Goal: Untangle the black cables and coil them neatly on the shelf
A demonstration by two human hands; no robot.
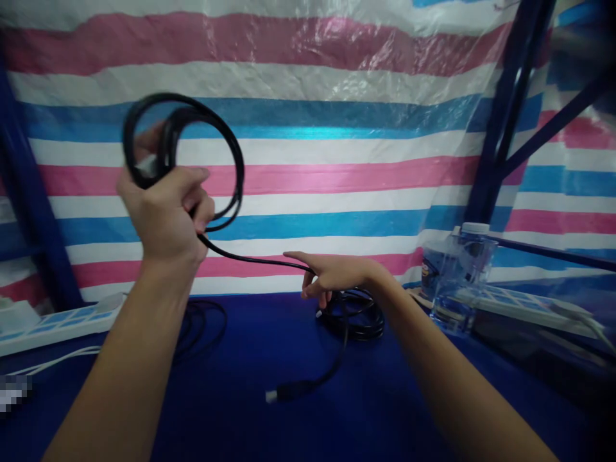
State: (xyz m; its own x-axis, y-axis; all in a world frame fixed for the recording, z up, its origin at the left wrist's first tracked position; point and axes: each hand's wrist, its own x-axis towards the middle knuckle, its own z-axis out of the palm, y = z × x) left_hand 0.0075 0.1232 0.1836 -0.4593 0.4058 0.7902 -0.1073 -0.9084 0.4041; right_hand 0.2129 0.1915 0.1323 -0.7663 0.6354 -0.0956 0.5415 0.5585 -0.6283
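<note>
My left hand [168, 205] is raised at the left, its fingers wrapped around loops of a black cable [239, 160]. A single strand runs from it down to the right. My right hand [337, 273] pinches that strand, with one finger stretched out to the left. Below my right hand a length of cable curves down to a black plug [291, 390] with a pale metal tip, low over the blue table. Behind and under my right hand lies another black cable coil [363, 330] on the table, partly hidden by the hand.
More black cable loops [219, 321] lie behind my left forearm. White power strips [62, 327] stand at the left and right. A clear bottle [455, 295] with a white cap stands at the right. Blue metal posts [505, 109] frame a striped plastic sheet [308, 179].
</note>
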